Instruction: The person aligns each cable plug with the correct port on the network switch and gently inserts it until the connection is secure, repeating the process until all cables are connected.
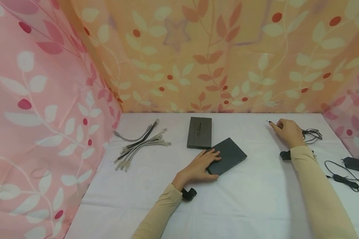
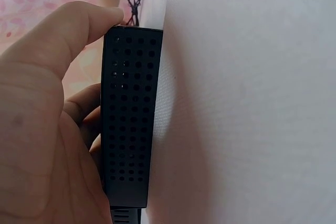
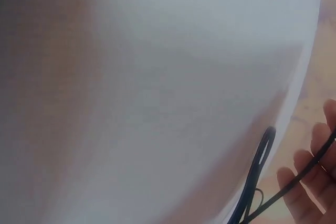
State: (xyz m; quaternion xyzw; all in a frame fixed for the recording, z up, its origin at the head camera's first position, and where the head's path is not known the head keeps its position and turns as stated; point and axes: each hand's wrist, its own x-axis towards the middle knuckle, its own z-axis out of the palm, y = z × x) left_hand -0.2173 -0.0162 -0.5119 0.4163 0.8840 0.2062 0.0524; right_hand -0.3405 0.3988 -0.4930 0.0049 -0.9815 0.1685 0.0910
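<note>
A dark grey network switch point(image 1: 227, 155) lies turned at an angle on the white table. My left hand point(image 1: 201, 166) rests on its left part, fingers spread over the top and thumb by the near edge. The left wrist view shows the vented side point(image 2: 131, 114) of this switch, the thumb touching its corner. A second switch point(image 1: 199, 132) with lettering on top lies just behind it. At the back right, my right hand point(image 1: 288, 132) pinches a thin black cable near its plug point(image 1: 268, 121). The cable's coiled part point(image 1: 312, 135) lies beside that hand; the cable point(image 3: 294, 182) crosses the fingers in the right wrist view.
Several grey and black network cables point(image 1: 142, 144) lie in a loose pile at the left. A black power adapter point(image 1: 355, 164) with its cord point(image 1: 345, 181) sits by the right table edge. Patterned cloth point(image 1: 209, 66) hangs behind the table and at both sides.
</note>
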